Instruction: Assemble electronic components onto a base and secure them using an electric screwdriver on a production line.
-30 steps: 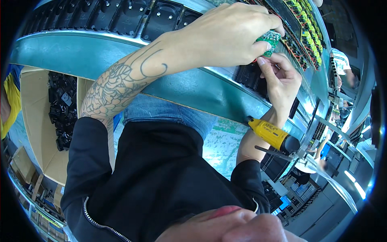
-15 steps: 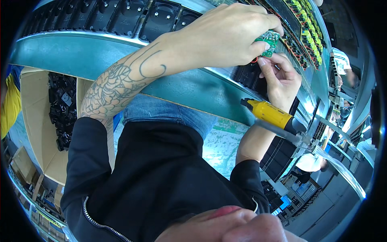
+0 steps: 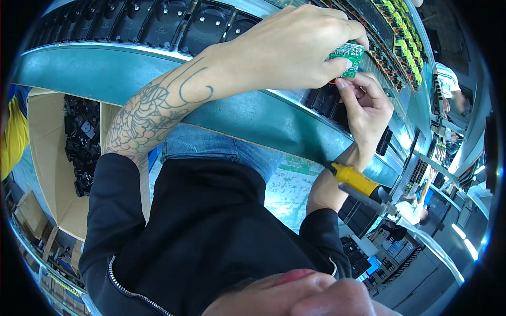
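Pinched in my left hand is a small green circuit board, its component side partly covered by my thumb and fingers. Just below the board, my right hand has its thumb and forefinger pressed together at a short red wire; the fingertips partly hide what they grip. Under both hands runs a row of black plastic housings. A yellow tool with a dark tip, on a metal mount, crosses in front of my right forearm without being held.
More black housings line the bench to the left. Yellow parts with red wires stand in rows at the far right. At lower left, a cardboard box holds black plastic parts. Other people are at the right.
The circuit board has tilted and shifted slightly left in my left hand. My right hand stays close to it. The yellow tool has swung lower, nearer my right forearm.
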{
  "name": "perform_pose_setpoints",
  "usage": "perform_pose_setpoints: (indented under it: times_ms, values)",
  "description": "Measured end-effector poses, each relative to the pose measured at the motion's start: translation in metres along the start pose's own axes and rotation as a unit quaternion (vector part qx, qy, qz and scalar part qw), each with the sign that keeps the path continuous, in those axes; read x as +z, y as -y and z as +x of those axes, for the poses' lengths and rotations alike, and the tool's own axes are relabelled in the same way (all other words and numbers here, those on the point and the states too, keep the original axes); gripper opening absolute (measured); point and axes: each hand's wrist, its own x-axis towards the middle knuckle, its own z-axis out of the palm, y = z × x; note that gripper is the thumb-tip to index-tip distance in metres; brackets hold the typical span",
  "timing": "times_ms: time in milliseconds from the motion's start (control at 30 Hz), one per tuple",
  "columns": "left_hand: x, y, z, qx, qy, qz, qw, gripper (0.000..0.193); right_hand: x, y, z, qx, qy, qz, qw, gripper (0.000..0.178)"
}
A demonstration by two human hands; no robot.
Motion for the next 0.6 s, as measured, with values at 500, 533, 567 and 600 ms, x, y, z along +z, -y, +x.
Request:
perform_pose_setpoints:
  times_ms: [500, 533, 567, 600]
  values:
    - [0.011, -0.024, -0.014, -0.089, -0.039, 0.103, 0.990, 0.027, -0.005, 0.008, -0.005, 0.022, -0.013, 0.027, 0.999, 0.040]
    - [0.013, -0.024, -0.015, -0.108, -0.031, 0.115, 0.987, 0.029, -0.008, 0.010, -0.006, 0.022, -0.005, 0.003, 1.000, 0.040]
    - [0.014, -0.025, -0.016, -0.126, -0.024, 0.127, 0.984, 0.031, -0.011, 0.010, -0.006, 0.022, 0.003, -0.021, 1.000, 0.041]
    - [0.014, -0.027, -0.015, -0.125, -0.023, 0.121, 0.984, 0.031, -0.023, 0.007, -0.011, -0.035, -0.023, 0.048, 0.998, 0.042]
